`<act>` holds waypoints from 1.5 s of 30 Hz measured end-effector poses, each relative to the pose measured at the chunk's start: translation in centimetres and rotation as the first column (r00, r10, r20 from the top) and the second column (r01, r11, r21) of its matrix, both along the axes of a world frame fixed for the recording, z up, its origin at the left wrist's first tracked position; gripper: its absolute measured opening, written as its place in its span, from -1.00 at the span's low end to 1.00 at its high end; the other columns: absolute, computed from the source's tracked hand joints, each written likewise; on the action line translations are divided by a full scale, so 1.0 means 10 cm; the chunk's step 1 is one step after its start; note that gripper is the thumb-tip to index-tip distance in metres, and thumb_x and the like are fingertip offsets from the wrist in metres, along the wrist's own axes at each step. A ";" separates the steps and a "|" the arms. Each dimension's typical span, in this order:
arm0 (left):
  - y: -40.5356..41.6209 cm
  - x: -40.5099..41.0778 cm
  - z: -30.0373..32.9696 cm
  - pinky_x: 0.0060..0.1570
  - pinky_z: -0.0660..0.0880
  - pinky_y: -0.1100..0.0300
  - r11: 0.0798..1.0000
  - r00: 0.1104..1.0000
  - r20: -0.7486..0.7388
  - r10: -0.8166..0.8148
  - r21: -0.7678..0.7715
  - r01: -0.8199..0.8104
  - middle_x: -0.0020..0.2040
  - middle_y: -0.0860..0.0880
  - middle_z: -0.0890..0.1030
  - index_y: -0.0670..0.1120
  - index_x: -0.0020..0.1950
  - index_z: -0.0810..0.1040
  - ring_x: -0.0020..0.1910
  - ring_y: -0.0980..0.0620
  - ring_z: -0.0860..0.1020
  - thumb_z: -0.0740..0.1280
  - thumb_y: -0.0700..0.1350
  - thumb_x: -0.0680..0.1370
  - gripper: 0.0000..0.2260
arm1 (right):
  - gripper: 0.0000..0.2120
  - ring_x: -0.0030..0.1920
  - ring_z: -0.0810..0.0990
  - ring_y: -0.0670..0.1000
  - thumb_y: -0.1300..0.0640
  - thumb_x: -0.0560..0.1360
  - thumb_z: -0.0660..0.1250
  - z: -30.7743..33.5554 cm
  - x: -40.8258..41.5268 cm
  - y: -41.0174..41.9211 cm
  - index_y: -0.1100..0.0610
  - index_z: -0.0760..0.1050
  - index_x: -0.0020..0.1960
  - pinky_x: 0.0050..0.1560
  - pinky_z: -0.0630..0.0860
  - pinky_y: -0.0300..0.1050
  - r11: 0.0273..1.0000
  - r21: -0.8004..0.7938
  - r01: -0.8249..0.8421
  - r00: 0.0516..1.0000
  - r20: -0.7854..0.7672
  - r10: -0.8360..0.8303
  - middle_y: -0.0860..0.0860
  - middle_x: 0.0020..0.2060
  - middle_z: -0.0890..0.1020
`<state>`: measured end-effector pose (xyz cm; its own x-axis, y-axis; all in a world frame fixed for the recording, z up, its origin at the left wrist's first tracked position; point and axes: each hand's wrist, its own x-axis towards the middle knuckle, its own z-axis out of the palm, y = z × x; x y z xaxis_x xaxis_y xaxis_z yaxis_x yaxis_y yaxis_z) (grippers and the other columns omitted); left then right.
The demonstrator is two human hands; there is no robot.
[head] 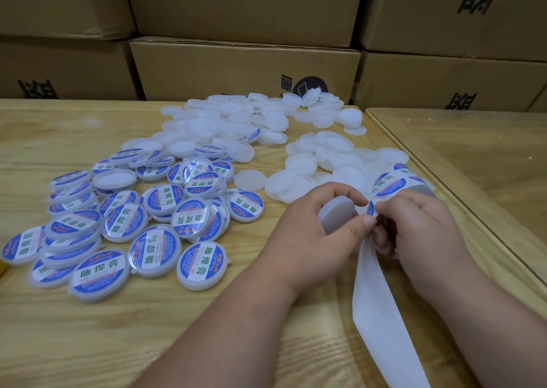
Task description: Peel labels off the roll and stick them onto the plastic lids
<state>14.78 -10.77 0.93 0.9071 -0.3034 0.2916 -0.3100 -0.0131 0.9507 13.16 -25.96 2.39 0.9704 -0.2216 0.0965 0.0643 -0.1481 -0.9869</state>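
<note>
Gripping a blank lid (336, 214), left hand (313, 224) fingers curl round it; right hand (420, 227) fingers pinch a label (371, 209).

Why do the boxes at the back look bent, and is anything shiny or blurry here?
Head view: wide-angle lens bows the boxes and table edges; soft glare glints on the labelled lids and the glass top; the plain lids wash out pale; the hands look slightly soft, with faint shadows.
</note>
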 end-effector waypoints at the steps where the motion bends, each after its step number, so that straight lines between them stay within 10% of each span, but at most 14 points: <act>1: 0.00 0.00 0.00 -0.08 0.53 0.30 1.000 1.000 -0.007 -0.006 -0.002 0.006 -0.18 0.13 0.68 0.19 -0.03 0.59 -0.18 0.20 0.60 0.47 0.03 0.45 -0.86 | -0.77 -0.50 0.34 0.00 0.13 0.33 0.22 0.00 0.00 0.00 0.26 0.32 -0.40 -0.54 0.30 -0.24 1.000 0.004 0.002 1.000 -0.010 -0.002 0.09 -0.53 0.40; 19: 0.02 0.04 0.02 -0.28 0.49 0.42 0.985 0.984 -0.111 0.140 -0.083 -0.150 -0.17 0.30 0.63 0.18 -0.07 0.65 -0.26 0.29 0.56 0.44 -0.13 0.49 -0.83 | -0.65 -0.46 0.24 0.05 0.39 0.51 0.21 0.07 -0.03 -0.03 0.29 0.27 -0.43 -0.49 0.23 -0.09 0.999 -0.042 0.020 0.998 0.054 -0.018 0.18 -0.50 0.32; 25: 0.03 0.08 0.05 -0.36 0.47 0.32 0.928 0.934 -0.216 0.283 -0.185 -0.324 -0.22 0.23 0.62 0.20 -0.11 0.65 -0.32 0.15 0.52 0.40 -0.04 0.41 -0.86 | -0.73 -0.45 0.26 0.03 0.11 0.31 0.24 0.11 0.01 -0.13 0.35 0.34 -0.32 -0.54 0.23 -0.19 0.990 0.001 0.142 0.989 0.041 -0.141 0.11 -0.48 0.35; 30: 0.00 0.05 0.03 -0.42 0.45 0.36 0.958 0.956 -0.154 0.248 -0.111 -0.266 -0.28 0.25 0.61 0.18 -0.09 0.64 -0.40 0.20 0.50 0.42 -0.10 0.48 -0.85 | -0.51 -0.50 0.31 0.01 -0.12 0.51 0.38 0.09 -0.02 -0.08 0.21 0.38 -0.40 -0.56 0.29 -0.21 0.993 0.004 0.122 0.991 0.048 -0.122 0.07 -0.51 0.38; 39: 0.02 0.07 0.06 -0.38 0.46 0.39 0.911 0.928 -0.210 0.307 -0.218 -0.351 -0.22 0.20 0.65 0.14 -0.11 0.66 -0.33 0.23 0.55 0.43 -0.17 0.49 -0.82 | -0.57 -0.55 0.30 -0.02 0.24 0.53 0.29 0.08 0.00 -0.08 0.06 0.38 -0.51 -0.54 0.28 -0.19 0.983 0.011 0.186 0.982 -0.039 -0.185 0.00 -0.54 0.39; 45: 0.05 0.09 0.08 -0.40 0.44 0.38 0.885 0.918 -0.264 0.295 -0.287 -0.367 -0.33 0.23 0.60 0.13 -0.11 0.66 -0.37 0.21 0.54 0.41 -0.07 0.42 -0.88 | -0.73 -0.34 0.52 -0.17 -0.01 0.40 0.37 0.03 0.02 -0.13 -0.08 0.41 0.07 -0.24 0.45 -0.14 0.894 -0.031 0.447 0.887 0.142 -0.438 -0.13 -0.18 0.54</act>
